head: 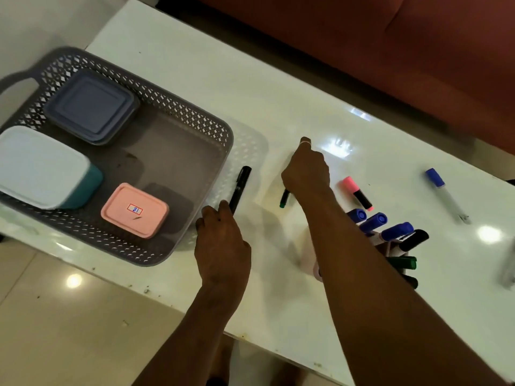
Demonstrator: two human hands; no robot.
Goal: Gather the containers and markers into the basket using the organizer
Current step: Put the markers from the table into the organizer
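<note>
Left hand [223, 240] round black marker [241, 185]; right hand [306, 174], green marker [284, 199]

A glossy white tabletop [278, 79] spans the view. Behind it sits a reddish-brown upholstered sofa [390, 37], and below it lies a shiny beige tiled floor [55, 316].

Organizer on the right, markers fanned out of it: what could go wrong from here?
1. The right forearm crosses just in front of the organizer; pulling back could tip it and spill its leaning markers.
2. Both hands are occupied: the left hand holds a black marker, the right hand a green marker. The pink highlighter and blue-capped pen, loose on the table, may get left behind.
</note>
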